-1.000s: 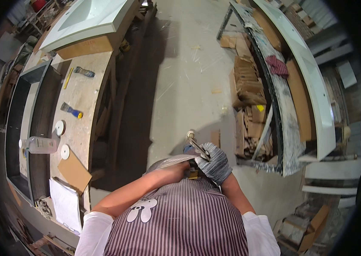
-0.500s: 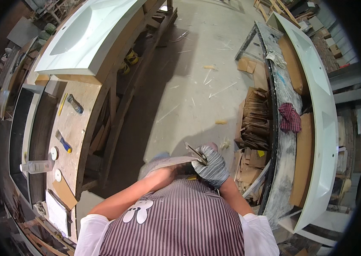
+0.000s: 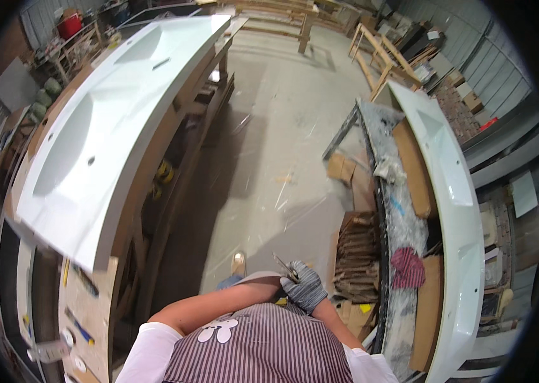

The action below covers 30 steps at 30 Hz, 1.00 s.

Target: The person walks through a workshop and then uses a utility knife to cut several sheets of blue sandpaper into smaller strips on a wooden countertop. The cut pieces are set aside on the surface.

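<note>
My right hand (image 3: 303, 287), in a grey knitted glove, is closed around a thin, pointed dark tool (image 3: 284, 264) held in front of my waist. The tool's kind is not clear. My bare left hand (image 3: 274, 289) reaches across to the right glove, beside a raised fold of the striped apron (image 3: 260, 276). Its fingers are hidden there, so their grip does not show. The rest of the apron (image 3: 257, 345) covers my front, with a white rabbit patch (image 3: 217, 331) on it.
A long white double-basin top (image 3: 100, 153) rests on a wooden bench at left, with putty knives (image 3: 81, 325) near its close end. On the right, another white basin top (image 3: 457, 191) leans along a stained bench (image 3: 403, 223) with a red checked cloth (image 3: 408, 268). Folded cardboard (image 3: 355, 258) is stacked below.
My view has tipped upward, showing more of the left basin top and the far floor. The right hand still holds the tool; the left hand has shifted closer to it.
</note>
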Each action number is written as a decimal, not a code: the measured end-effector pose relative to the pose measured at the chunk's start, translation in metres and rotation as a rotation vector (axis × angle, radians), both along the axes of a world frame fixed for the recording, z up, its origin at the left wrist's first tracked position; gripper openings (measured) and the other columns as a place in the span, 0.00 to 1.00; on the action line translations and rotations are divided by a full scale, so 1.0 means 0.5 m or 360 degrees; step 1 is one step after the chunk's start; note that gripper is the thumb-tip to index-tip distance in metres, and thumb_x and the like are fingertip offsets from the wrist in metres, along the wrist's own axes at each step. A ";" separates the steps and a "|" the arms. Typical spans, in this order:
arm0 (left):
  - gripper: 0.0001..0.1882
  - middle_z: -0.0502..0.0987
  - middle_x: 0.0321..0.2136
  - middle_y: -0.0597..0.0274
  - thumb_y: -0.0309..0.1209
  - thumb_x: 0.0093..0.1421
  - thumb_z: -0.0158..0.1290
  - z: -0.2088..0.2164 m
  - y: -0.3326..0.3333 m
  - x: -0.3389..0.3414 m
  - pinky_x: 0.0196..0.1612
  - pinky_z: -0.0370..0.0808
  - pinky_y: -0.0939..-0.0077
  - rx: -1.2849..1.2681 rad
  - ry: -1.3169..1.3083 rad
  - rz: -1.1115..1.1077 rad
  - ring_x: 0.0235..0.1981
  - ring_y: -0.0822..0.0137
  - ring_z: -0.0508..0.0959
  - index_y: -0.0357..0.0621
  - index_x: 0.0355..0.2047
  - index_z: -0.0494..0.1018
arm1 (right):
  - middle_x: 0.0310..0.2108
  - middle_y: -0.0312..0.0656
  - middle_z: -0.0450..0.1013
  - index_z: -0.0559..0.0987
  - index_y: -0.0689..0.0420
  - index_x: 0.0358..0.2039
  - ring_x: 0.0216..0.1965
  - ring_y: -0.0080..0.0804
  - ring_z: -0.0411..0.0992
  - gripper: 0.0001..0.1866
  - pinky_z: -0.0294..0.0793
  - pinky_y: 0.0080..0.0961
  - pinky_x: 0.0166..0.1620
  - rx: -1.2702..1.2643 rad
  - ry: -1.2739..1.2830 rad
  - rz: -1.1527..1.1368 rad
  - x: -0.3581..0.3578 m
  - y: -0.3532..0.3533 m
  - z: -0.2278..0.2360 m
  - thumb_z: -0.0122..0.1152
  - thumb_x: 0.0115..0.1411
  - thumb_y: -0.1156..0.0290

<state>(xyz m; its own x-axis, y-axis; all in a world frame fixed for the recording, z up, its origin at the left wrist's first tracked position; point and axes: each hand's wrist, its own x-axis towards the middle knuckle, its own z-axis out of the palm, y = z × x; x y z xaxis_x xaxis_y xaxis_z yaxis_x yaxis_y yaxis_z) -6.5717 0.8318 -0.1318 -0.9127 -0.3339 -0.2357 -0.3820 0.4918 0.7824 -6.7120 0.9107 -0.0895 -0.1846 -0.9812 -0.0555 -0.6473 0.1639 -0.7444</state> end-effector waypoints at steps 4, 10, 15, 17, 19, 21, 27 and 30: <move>0.17 0.80 0.43 0.43 0.36 0.60 0.50 -0.034 -0.142 -0.069 0.47 0.73 0.58 0.0264 0.0105 -0.0026 0.44 0.48 0.79 0.43 0.46 0.79 | 0.36 0.56 0.75 0.76 0.59 0.43 0.40 0.56 0.75 0.18 0.76 0.42 0.43 0.0213 0.0214 0.0165 -0.061 -0.151 0.058 0.64 0.56 0.62; 0.19 0.80 0.47 0.47 0.41 0.63 0.50 -0.135 -0.328 -0.181 0.52 0.72 0.60 0.0305 -0.0132 -0.0366 0.48 0.49 0.78 0.47 0.50 0.77 | 0.38 0.56 0.75 0.77 0.60 0.43 0.41 0.58 0.74 0.19 0.75 0.43 0.43 0.0394 -0.0012 -0.0059 -0.137 -0.320 0.022 0.62 0.57 0.59; 0.20 0.80 0.48 0.47 0.41 0.63 0.50 -0.115 -0.503 -0.263 0.52 0.72 0.60 0.0368 -0.0058 -0.0211 0.48 0.49 0.78 0.46 0.51 0.77 | 0.37 0.55 0.75 0.77 0.60 0.42 0.40 0.57 0.75 0.20 0.75 0.43 0.43 0.0263 -0.0076 -0.0048 -0.232 -0.493 -0.026 0.63 0.56 0.58; 0.20 0.79 0.48 0.47 0.41 0.63 0.50 -0.120 -0.585 -0.300 0.52 0.72 0.60 0.0382 -0.0063 -0.0136 0.49 0.49 0.78 0.46 0.51 0.76 | 0.38 0.55 0.76 0.77 0.60 0.42 0.40 0.55 0.76 0.20 0.76 0.42 0.43 0.0310 -0.0040 -0.0050 -0.275 -0.577 -0.047 0.64 0.55 0.60; 0.20 0.79 0.48 0.47 0.41 0.63 0.49 -0.116 -0.678 -0.345 0.52 0.72 0.60 0.0365 -0.0065 -0.0077 0.49 0.49 0.78 0.46 0.51 0.76 | 0.39 0.55 0.77 0.77 0.60 0.44 0.42 0.55 0.76 0.19 0.76 0.42 0.45 0.0394 -0.0070 -0.0056 -0.323 -0.666 -0.041 0.62 0.58 0.61; 0.21 0.79 0.48 0.47 0.41 0.63 0.49 -0.107 -0.770 -0.398 0.52 0.72 0.60 0.0349 -0.0081 -0.0044 0.49 0.49 0.78 0.46 0.52 0.76 | 0.38 0.55 0.78 0.76 0.60 0.44 0.42 0.56 0.77 0.19 0.76 0.43 0.46 0.0192 -0.0057 -0.0045 -0.390 -0.750 -0.094 0.61 0.59 0.60; 0.21 0.79 0.49 0.47 0.42 0.63 0.49 -0.053 -1.015 -0.610 0.53 0.71 0.60 0.0367 0.0024 0.0137 0.50 0.50 0.77 0.45 0.52 0.75 | 0.37 0.54 0.78 0.77 0.60 0.45 0.40 0.50 0.78 0.20 0.76 0.40 0.45 0.0250 -0.0098 -0.0015 -0.615 -1.023 -0.054 0.63 0.58 0.60; 0.18 0.78 0.49 0.47 0.40 0.67 0.46 -0.141 -1.098 -0.694 0.52 0.72 0.60 0.0348 0.0091 0.0122 0.49 0.51 0.78 0.45 0.51 0.75 | 0.36 0.53 0.78 0.77 0.61 0.45 0.39 0.47 0.78 0.21 0.77 0.38 0.45 0.0232 -0.0128 0.0017 -0.689 -1.116 -0.067 0.63 0.57 0.60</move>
